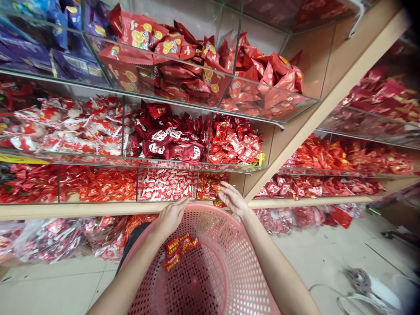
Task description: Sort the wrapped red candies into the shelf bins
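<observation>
A pink perforated plastic basket [241, 262] is below my arms, its far rim against the wooden shelf edge. Several small red-and-yellow wrapped candies [179, 249] lie inside it. My left hand [171, 217] lies at the far left of the rim, its fingers stretched out and close together; nothing shows in it. At the rim's far right, my right hand [233, 199] is open, fingers reaching toward a lower bin of small red-and-gold candies [209, 183]. One or more similar candies [219, 204] lie on the shelf edge beside these fingers.
Clear-walled shelf bins hold red orange-print packets [170, 46], dark red packets [167, 135] and red-and-white candies [167, 183]. A slanting wooden post [311, 118] divides the shelves. Bagged goods [55, 236] sit underneath. On the floor at right lies a blurred white device with a cable [370, 284].
</observation>
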A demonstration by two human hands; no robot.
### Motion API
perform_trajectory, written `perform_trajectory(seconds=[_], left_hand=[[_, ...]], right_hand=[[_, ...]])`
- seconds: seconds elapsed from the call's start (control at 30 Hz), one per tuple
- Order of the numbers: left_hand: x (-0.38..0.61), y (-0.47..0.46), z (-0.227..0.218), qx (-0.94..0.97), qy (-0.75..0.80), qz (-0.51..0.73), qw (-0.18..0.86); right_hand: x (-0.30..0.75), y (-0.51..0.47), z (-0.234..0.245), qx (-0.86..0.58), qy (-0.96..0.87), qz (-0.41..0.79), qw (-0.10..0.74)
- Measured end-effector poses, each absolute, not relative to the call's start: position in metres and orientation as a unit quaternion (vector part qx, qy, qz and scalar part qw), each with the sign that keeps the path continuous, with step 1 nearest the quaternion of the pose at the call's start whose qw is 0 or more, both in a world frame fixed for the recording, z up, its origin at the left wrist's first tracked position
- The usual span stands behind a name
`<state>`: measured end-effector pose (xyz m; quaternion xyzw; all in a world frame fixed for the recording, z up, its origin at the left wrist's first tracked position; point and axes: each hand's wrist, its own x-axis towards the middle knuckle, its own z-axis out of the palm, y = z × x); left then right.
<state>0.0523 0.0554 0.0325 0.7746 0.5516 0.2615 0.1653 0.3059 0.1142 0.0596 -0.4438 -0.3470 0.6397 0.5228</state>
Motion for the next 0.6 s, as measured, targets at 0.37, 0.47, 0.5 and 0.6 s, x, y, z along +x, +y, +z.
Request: perform_trajectory(seconds=[0.37,0.47,0.5,0.6], left_hand=[[0.054,0.055,0.032,0.777,0.554,0.256,0.158],[0.054,0.053,0.034,0.776,0.556,0.255,0.155],[0.055,0.052,0.035,0.775,0.557,0.255,0.154],[0.056,0.05,0.038,0.774,0.558,0.255,0.156]], right_hand=[[0.269,0.068,0.084,-0.367,-0.449,0.732,0.358],[0.257,0.058,0.07,-0.359,-0.507,0.725,0.298],[0.253,0.056,0.062,-0.36,-0.517,0.725,0.279],[0.239,0.051,0.03,-0.381,-0.523,0.727,0.23]])
